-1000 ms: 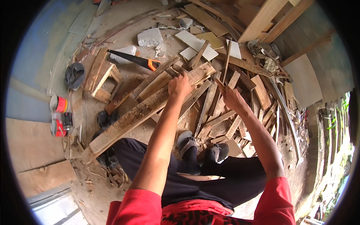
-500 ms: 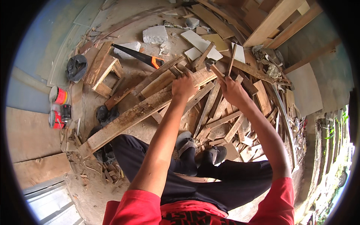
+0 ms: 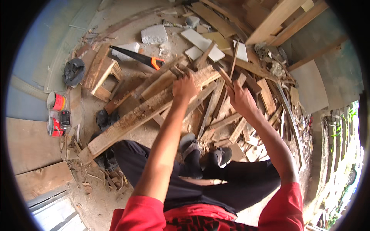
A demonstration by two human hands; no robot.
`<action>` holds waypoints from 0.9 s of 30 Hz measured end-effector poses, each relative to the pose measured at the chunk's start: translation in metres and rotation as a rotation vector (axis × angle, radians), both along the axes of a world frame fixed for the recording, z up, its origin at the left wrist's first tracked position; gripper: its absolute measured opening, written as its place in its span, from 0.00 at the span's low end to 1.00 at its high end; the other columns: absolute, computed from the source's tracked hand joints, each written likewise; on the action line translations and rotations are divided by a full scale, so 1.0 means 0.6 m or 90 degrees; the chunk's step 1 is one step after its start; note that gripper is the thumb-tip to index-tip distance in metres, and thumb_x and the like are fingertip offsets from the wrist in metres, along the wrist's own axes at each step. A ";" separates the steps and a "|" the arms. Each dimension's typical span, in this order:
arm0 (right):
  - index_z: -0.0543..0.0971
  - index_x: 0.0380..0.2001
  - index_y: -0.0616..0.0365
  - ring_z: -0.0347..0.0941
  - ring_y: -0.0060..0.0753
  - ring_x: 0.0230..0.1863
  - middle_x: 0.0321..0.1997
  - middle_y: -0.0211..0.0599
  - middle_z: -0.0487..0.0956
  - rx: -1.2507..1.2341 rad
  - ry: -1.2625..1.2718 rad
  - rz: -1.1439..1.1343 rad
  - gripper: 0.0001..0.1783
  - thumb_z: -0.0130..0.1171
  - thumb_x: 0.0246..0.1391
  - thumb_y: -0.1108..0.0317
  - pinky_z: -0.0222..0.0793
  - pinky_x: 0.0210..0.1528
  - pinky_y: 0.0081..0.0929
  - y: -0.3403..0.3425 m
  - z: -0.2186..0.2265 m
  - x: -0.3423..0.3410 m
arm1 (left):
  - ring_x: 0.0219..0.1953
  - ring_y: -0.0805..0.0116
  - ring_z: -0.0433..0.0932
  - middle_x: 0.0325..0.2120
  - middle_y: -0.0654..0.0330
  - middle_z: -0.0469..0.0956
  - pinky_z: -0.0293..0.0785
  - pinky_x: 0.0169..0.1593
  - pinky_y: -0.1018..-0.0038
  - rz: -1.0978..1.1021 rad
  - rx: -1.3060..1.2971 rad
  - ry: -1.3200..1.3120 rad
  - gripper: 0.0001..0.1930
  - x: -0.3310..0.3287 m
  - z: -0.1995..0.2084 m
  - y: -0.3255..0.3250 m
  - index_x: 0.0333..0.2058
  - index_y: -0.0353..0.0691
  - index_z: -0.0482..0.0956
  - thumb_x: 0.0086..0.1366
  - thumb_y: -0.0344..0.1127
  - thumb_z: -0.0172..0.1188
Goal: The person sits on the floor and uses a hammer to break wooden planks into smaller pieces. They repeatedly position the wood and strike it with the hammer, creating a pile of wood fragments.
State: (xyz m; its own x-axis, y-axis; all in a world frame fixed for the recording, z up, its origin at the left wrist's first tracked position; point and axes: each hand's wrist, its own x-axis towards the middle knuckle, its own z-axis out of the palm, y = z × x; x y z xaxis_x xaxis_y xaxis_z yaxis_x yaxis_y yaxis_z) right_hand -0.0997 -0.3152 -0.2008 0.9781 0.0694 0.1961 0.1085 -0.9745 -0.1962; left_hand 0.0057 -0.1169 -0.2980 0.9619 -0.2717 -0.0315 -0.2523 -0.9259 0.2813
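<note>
A long, rough wooden beam (image 3: 133, 115) slants from the lower left to the upper middle, across in front of my knees. My left hand (image 3: 185, 86) is closed over its far edge, near the upper end; the fingertips are partly hidden behind the wood. In my right hand (image 3: 243, 99) is the wooden handle of a hammer (image 3: 225, 76). The hammer's head is up by the beam's far right end, dark and blurred, so I cannot tell whether it touches the wood.
Beyond the beam lies a handsaw (image 3: 135, 57) with an orange and black handle. Scrap boards (image 3: 231, 125) are heaped to the right and around my feet. A pale block (image 3: 154, 34) lies at the back, and cans (image 3: 56, 101) stand at the left beside a black bag (image 3: 74, 72).
The hammer has shifted slightly, its head now smeared by motion near the beam's end. My left hand keeps its grip. The whole view has tilted a little.
</note>
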 end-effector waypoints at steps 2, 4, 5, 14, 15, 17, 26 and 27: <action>0.65 0.37 0.62 0.73 0.66 0.21 0.17 0.59 0.75 0.113 0.019 0.022 0.15 0.52 0.64 0.60 0.69 0.22 0.53 0.019 0.017 -0.002 | 0.45 0.56 0.82 0.44 0.50 0.81 0.79 0.45 0.61 0.001 0.022 0.014 0.45 0.003 0.005 -0.004 0.61 0.37 0.63 0.54 0.63 0.64; 0.64 0.37 0.60 0.73 0.66 0.21 0.18 0.58 0.75 0.131 -0.042 0.049 0.14 0.54 0.64 0.61 0.68 0.21 0.53 0.023 0.013 -0.015 | 0.45 0.56 0.82 0.45 0.50 0.81 0.79 0.46 0.61 -0.001 0.034 0.008 0.45 -0.007 0.002 -0.008 0.63 0.37 0.61 0.55 0.63 0.63; 0.64 0.37 0.60 0.73 0.67 0.21 0.18 0.58 0.75 0.148 -0.049 0.041 0.14 0.54 0.64 0.61 0.68 0.21 0.53 0.016 -0.005 -0.018 | 0.45 0.56 0.82 0.45 0.50 0.81 0.79 0.47 0.62 -0.003 0.027 0.013 0.46 -0.006 0.002 -0.007 0.63 0.37 0.60 0.55 0.62 0.63; 0.68 0.33 0.52 0.55 0.14 0.16 0.19 0.20 0.63 0.740 -0.071 -0.238 0.21 0.41 0.69 0.46 0.56 0.14 0.18 0.002 -0.137 -0.029 | 0.50 0.60 0.80 0.49 0.50 0.79 0.79 0.50 0.66 -0.017 0.068 0.061 0.46 0.000 0.026 -0.007 0.66 0.35 0.57 0.59 0.60 0.62; 0.68 0.33 0.51 0.56 0.14 0.16 0.19 0.20 0.64 0.795 -0.088 -0.233 0.20 0.41 0.70 0.47 0.55 0.14 0.17 0.008 -0.146 -0.026 | 0.49 0.60 0.81 0.48 0.50 0.80 0.79 0.49 0.66 -0.013 0.065 0.065 0.47 -0.001 0.029 -0.006 0.66 0.35 0.57 0.58 0.60 0.62; 0.68 0.33 0.50 0.56 0.13 0.15 0.19 0.20 0.67 0.765 -0.077 -0.289 0.18 0.41 0.70 0.50 0.56 0.13 0.14 0.033 -0.160 -0.021 | 0.48 0.59 0.81 0.47 0.50 0.81 0.79 0.49 0.65 -0.008 0.060 0.074 0.47 -0.003 0.032 -0.010 0.66 0.34 0.57 0.58 0.61 0.63; 0.64 0.31 0.50 0.51 0.17 0.14 0.19 0.22 0.60 1.325 -0.204 -0.422 0.21 0.43 0.68 0.44 0.47 0.14 0.21 0.052 -0.125 0.024 | 0.46 0.51 0.82 0.44 0.47 0.81 0.78 0.49 0.60 0.016 0.015 0.042 0.42 -0.005 0.034 -0.023 0.56 0.36 0.66 0.52 0.60 0.67; 0.64 0.30 0.49 0.50 0.17 0.14 0.18 0.22 0.59 1.382 -0.217 -0.475 0.20 0.42 0.69 0.45 0.46 0.13 0.20 0.056 -0.125 0.034 | 0.46 0.51 0.82 0.44 0.47 0.81 0.78 0.49 0.60 0.019 0.014 0.036 0.42 -0.002 0.033 -0.022 0.56 0.36 0.66 0.52 0.61 0.67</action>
